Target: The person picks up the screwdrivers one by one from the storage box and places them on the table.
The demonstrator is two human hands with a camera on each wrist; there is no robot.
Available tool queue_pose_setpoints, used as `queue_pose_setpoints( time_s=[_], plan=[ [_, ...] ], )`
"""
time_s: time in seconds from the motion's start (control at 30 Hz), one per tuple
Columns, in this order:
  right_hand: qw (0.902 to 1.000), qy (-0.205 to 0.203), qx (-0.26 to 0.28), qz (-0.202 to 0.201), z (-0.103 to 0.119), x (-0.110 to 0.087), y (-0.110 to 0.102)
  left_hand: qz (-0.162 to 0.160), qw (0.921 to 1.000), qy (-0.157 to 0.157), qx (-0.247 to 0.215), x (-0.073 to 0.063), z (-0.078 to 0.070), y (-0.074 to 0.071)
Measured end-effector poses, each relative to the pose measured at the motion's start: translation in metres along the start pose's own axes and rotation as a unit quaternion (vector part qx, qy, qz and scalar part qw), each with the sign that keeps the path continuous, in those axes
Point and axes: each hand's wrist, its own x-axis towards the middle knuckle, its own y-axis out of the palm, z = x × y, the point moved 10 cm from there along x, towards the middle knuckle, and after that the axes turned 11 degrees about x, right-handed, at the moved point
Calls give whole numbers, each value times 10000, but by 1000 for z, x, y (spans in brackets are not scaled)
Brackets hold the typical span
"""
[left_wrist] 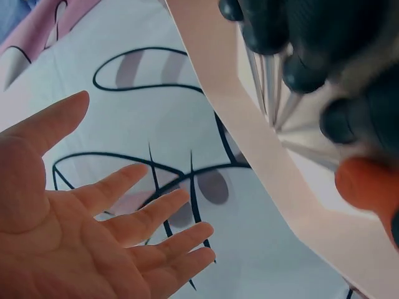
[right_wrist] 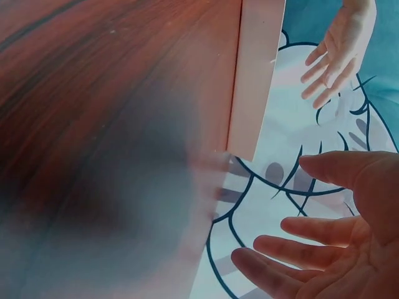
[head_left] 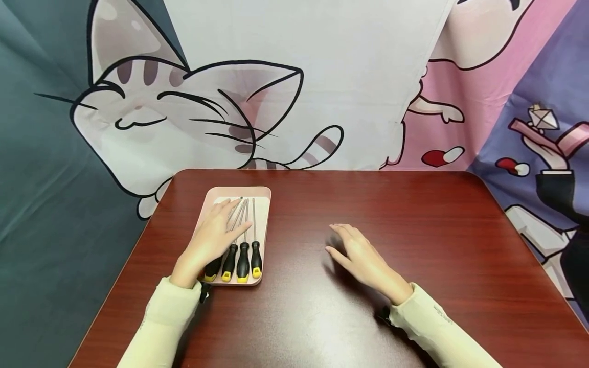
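My left hand [head_left: 211, 240] hovers over a pale pink tray [head_left: 266, 193], its fingers spread and holding nothing. In the tray several screwdrivers lie side by side, their shafts toward the far end. A screwdriver with a black and yellow handle [head_left: 256, 260] is at the right; others are partly hidden under my left hand. The left wrist view shows an orange handle [left_wrist: 365, 187] beside the dark ones. My right hand [head_left: 365, 258] is above the table to the right of the tray, with fingers extended and nothing in it; its open palm [right_wrist: 349, 261] shows in the right wrist view.
The reddish-brown wooden table [head_left: 391, 204] has rounded far corners. Behind it hangs a cloth backdrop [head_left: 368, 76] with a cartoon cat and other figures. A dark shape [head_left: 577, 271] stands beyond the table's right edge.
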Motion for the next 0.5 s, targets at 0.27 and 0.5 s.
queue_pose_setpoints(
  time_s=[0.27,0.5],
  plan=[
    [9996,-136,240,-60,11,11,3,-46,9994,-306,158,-5,23,-11],
    [9983,-288,504,-95,24,20,8,-166,9982,-573,73,-14,45,-16]
  ],
)
